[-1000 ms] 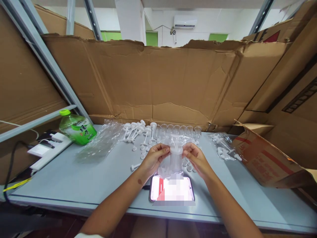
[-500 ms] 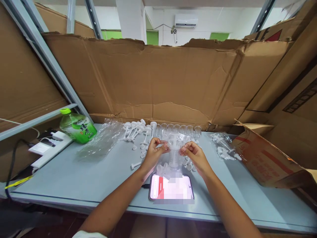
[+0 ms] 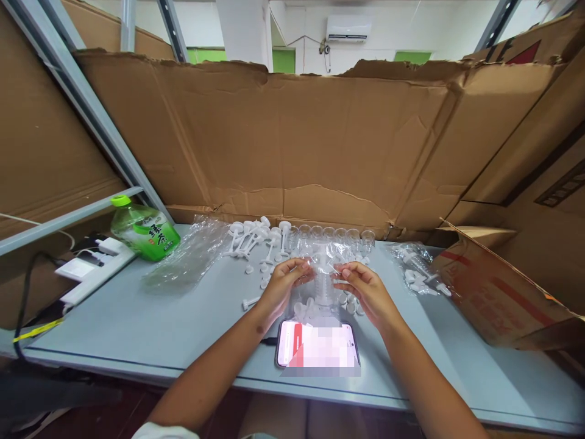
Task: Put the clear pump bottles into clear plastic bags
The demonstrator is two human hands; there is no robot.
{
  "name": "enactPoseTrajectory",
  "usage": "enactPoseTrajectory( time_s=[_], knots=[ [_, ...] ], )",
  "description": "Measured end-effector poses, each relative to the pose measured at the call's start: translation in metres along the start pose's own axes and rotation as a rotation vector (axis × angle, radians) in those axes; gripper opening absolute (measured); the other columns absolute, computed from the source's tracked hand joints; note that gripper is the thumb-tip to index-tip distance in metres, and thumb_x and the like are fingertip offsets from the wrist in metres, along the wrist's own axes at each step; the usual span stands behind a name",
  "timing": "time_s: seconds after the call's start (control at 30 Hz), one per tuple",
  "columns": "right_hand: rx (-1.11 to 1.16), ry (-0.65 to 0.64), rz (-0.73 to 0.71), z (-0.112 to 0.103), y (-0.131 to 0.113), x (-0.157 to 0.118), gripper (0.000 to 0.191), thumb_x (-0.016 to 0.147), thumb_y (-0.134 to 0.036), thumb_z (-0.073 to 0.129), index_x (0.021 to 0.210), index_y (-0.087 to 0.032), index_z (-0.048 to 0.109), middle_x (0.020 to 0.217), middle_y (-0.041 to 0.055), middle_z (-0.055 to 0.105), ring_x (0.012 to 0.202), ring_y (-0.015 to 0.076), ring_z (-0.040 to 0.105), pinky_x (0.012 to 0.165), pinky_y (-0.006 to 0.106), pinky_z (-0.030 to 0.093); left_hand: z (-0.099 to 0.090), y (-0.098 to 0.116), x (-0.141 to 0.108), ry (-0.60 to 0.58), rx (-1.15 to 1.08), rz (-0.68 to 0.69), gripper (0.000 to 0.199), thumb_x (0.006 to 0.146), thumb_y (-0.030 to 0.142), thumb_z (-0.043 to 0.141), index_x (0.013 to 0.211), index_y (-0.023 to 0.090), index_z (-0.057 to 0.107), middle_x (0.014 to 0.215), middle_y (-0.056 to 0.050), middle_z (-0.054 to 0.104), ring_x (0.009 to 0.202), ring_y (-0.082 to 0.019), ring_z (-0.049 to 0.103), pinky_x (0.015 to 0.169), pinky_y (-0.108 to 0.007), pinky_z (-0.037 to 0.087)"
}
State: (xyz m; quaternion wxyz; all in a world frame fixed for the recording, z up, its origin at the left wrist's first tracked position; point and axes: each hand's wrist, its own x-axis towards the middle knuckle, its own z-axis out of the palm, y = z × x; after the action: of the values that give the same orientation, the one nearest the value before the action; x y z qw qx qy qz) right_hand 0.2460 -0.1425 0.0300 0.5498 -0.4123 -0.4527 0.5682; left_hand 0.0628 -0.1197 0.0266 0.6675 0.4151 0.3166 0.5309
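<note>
Between my two hands hangs a clear plastic bag [image 3: 325, 308] with a clear ribbed tube and small white plastic parts inside. The fingers of my left hand [image 3: 286, 280] are closed in a pinch on the bag's upper left edge. My right hand [image 3: 363, 286] pinches the upper right edge. Behind the bag stands a row of clear ribbed plastic tubes [image 3: 367, 240]. White plungers with round ends [image 3: 249, 236] lie in a heap to the left of them. Small white caps [image 3: 351, 306] sit near my right fingers. A lit phone [image 3: 317, 346] lies below the bag.
An empty-looking clear bag [image 3: 187, 262] and a green drink bottle [image 3: 145, 231] are at left, near a white power strip [image 3: 98, 274]. At right are a filled bag [image 3: 420, 271] and an open cardboard box [image 3: 498, 299]. A cardboard wall [image 3: 292, 140] closes the back.
The right fingers have shifted their grip slightly on the bag's edge, and the hands remain close together. The camera view has tilted a little.
</note>
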Motion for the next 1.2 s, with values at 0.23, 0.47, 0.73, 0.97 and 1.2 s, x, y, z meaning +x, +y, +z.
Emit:
enactPoseTrajectory(
  time_s=[0.23, 0.47, 0.73, 0.97, 1.2],
  knots=[
    [0.055, 0.062, -0.005, -0.0005, 0.0013, 0.0017, 0.016, 0.064, -0.034, 0.071, 0.069, -0.020, 0.065, 0.085, 0.0026, 0.067, 0.073, 0.0152, 0.061, 0.078, 0.034, 0.046, 0.0028, -0.0021, -0.0018, 0.013, -0.023, 0.047, 0.012, 0.065, 0.024, 0.068, 0.065, 0.013, 0.063, 0.090, -0.005, 0.063, 0.077, -0.012, 0.058, 0.080, -0.029, 0.046],
    [-0.002, 0.081, -0.036, 0.0014, 0.0013, -0.0002, 0.014, 0.065, -0.033, 0.070, 0.071, -0.020, 0.066, 0.079, 0.0015, 0.067, 0.074, 0.0150, 0.059, 0.078, 0.032, 0.044, 0.0047, 0.0008, -0.0041, 0.022, 0.015, 0.065, 0.012, 0.067, 0.025, 0.066, 0.069, 0.013, 0.064, 0.082, -0.003, 0.062, 0.074, -0.012, 0.057, 0.077, -0.029, 0.048],
    [-0.023, 0.043, -0.030, 0.0023, -0.0013, -0.0024, 0.013, 0.066, -0.031, 0.069, 0.073, -0.021, 0.066, 0.091, 0.0022, 0.064, 0.082, 0.0157, 0.056, 0.079, 0.031, 0.042, 0.0042, 0.0009, -0.0041, 0.000, -0.012, 0.020, 0.015, 0.066, 0.027, 0.068, 0.069, 0.012, 0.064, 0.090, -0.006, 0.064, 0.076, -0.012, 0.059, 0.080, -0.030, 0.047],
    [-0.036, 0.054, -0.021, 0.0012, -0.0006, -0.0016, 0.015, 0.064, -0.034, 0.071, 0.062, -0.020, 0.065, 0.089, 0.0032, 0.065, 0.085, 0.0179, 0.056, 0.080, 0.032, 0.042, 0.0031, 0.0036, -0.0048, -0.036, -0.029, -0.016, 0.015, 0.066, 0.027, 0.068, 0.070, 0.013, 0.066, 0.092, -0.006, 0.066, 0.082, -0.015, 0.060, 0.085, -0.034, 0.045],
    [-0.022, 0.002, 0.011, 0.0012, -0.0065, -0.0026, 0.022, 0.066, -0.037, 0.069, 0.082, -0.023, 0.067, 0.096, 0.0038, 0.065, 0.089, 0.0188, 0.057, 0.081, 0.033, 0.043, -0.0003, 0.0056, -0.0033, -0.094, -0.056, -0.021, 0.023, 0.071, 0.034, 0.063, 0.079, 0.013, 0.067, 0.101, -0.009, 0.064, 0.087, -0.020, 0.061, 0.088, -0.039, 0.043]
  ],
)
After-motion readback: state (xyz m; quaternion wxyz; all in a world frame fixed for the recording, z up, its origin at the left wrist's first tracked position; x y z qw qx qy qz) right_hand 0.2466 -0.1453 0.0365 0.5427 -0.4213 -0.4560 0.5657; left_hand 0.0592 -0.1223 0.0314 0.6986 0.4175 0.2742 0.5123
